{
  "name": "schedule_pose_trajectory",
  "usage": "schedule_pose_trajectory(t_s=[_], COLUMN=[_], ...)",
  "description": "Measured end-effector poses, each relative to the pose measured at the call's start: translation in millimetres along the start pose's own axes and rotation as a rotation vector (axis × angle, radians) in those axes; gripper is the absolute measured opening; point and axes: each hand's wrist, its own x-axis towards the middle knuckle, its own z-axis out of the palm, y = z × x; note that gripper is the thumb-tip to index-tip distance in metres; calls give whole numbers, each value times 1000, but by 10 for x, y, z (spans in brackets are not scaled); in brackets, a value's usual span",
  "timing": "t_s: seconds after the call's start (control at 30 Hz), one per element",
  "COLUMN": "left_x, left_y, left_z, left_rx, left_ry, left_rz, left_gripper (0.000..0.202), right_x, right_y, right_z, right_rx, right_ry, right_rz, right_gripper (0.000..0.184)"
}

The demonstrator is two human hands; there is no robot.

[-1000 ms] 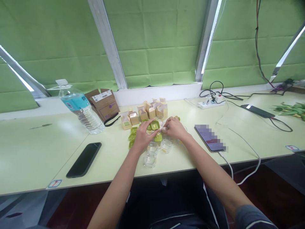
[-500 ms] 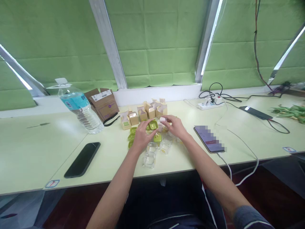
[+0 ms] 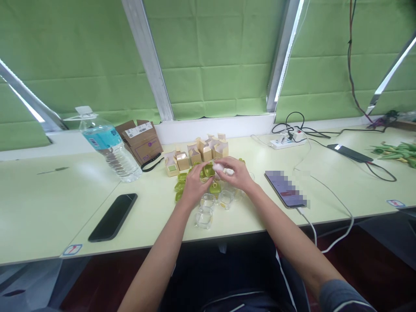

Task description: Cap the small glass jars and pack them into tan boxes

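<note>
My left hand (image 3: 194,184) is closed around a small green case (image 3: 208,171), held just above the pale green desk (image 3: 52,203). My right hand (image 3: 236,173) pinches a small white piece (image 3: 217,166) right beside that green case. More green cases (image 3: 180,186) lie under and left of my left hand. Clear plastic cups (image 3: 204,216) stand in front of my hands. Several small tan cardboard boxes (image 3: 201,151) sit in a cluster just behind.
A water bottle (image 3: 108,145) and a brown carton (image 3: 141,141) stand at the back left. A black phone (image 3: 113,216) lies near the front edge on the left; another phone (image 3: 286,188) with a white cable lies at my right. A power strip (image 3: 287,141) sits further back.
My right hand has lifted the small white piece up and brought it leftward against the green case in my left hand. My left hand has stayed nearly in place.
</note>
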Motion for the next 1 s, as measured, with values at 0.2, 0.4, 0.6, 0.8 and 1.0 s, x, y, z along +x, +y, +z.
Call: schedule_pose_trajectory(t_s=[0.2, 0.4, 0.6, 0.8, 1.0], left_x=[-4, -5, 1, 2, -5], left_y=[-12, -19, -36, -39, -48], left_z=[6, 12, 13, 10, 0], left_rx=[-7, -18, -2, 1, -1], left_ry=[13, 48, 108, 113, 92], left_rz=[-14, 32, 110, 149, 155], left_gripper=[45, 41, 40, 40, 36], right_x=[-2, -10, -24, -24, -35], right_y=[-14, 34, 38, 27, 47], right_z=[22, 49, 70, 67, 69], right_rx=[59, 138, 200, 211, 240], right_ry=[0, -16, -18, -43, -85], right_rz=[66, 162, 219, 220, 202], right_gripper=[28, 33, 33, 32, 34])
